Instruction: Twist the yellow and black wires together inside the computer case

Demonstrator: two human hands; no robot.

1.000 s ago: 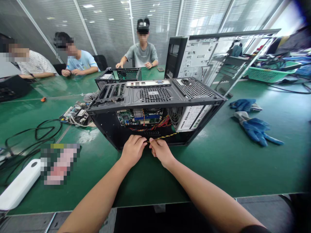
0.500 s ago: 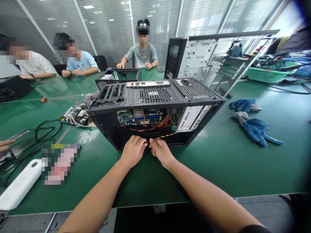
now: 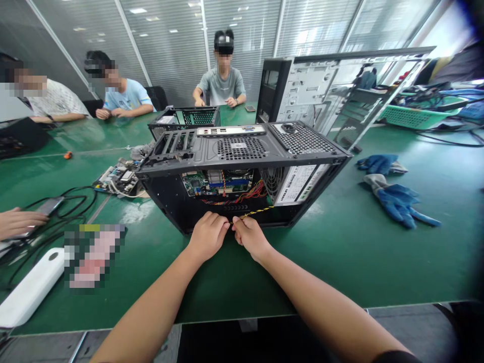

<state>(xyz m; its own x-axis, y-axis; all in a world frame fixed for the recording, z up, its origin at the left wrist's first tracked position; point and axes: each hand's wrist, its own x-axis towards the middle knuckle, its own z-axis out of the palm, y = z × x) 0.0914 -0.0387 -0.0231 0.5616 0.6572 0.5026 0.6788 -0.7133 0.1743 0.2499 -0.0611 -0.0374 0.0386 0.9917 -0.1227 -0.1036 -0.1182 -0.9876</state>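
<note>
Your left hand [image 3: 207, 236] and right hand [image 3: 249, 237] meet knuckle to knuckle at the open side of the black computer case [image 3: 242, 151], low against its near lip. Both are curled tight, each grip pinched closed on the near end of the yellow-and-black cable [image 3: 257, 213], which runs up and to the right from between them toward the power supply [image 3: 298, 184]. Your fingertips are turned away from the camera, so the cable's very end, and any plug on it, is hidden behind your knuckles. Inside the case only a strip of the motherboard [image 3: 212, 180] and some red wires [image 3: 254, 192] show under the upper panel; the rest is lost in shadow. The case sits on the green tabletop [image 3: 340, 262], with blue gloves [image 3: 397, 199] well off to your right. At the left edge another person's hand [image 3: 18, 222] is cut off at the wrist, lying among black cords [image 3: 71, 201] next to a dark flat thing too small to make out.
</note>
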